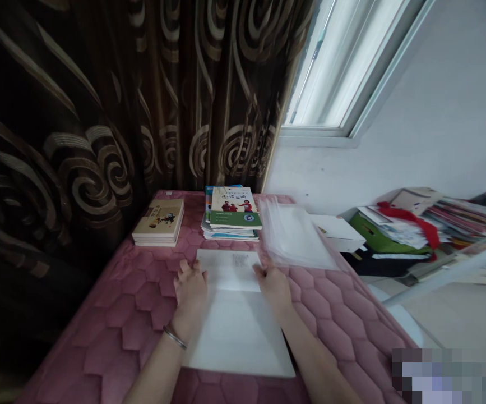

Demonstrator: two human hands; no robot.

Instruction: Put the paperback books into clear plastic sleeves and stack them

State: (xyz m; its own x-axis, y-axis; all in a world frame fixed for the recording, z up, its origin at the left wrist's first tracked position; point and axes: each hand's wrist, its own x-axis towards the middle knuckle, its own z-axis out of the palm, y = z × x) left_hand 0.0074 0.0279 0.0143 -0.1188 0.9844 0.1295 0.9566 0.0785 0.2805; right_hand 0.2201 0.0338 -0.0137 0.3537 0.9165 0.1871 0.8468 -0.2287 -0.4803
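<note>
Curtain (154,101), dark brown with pale scrolls, upper left of the frame. Table cover (133,314), pink, quilted in hexagons, lower half. Two forearms, entering from the bottom edge and reaching upward: left hand (191,289) at centre, fingers bent and apart, thumb by the left edge of the paper; right hand (275,287) just right of centre, thumb against the paper's right edge, other fingers curled under and blurred. Whether either hand grips cannot be told. White paper (238,331), centre to lower centre, between the hands; plain, matt, laid out flat, a crease running crosswise below its upper part; single sheet or opened book, unclear. Clear plastic sheets (293,233), right of centre, overlapping. Book stack (234,216), top cover white and green with red figures, upper centre. Tan-covered book stack (158,221), left of centre. Bracelet (174,337), silvery, left wrist. Printed block (240,260), small, dark, illegible, paper's upper right.
</note>
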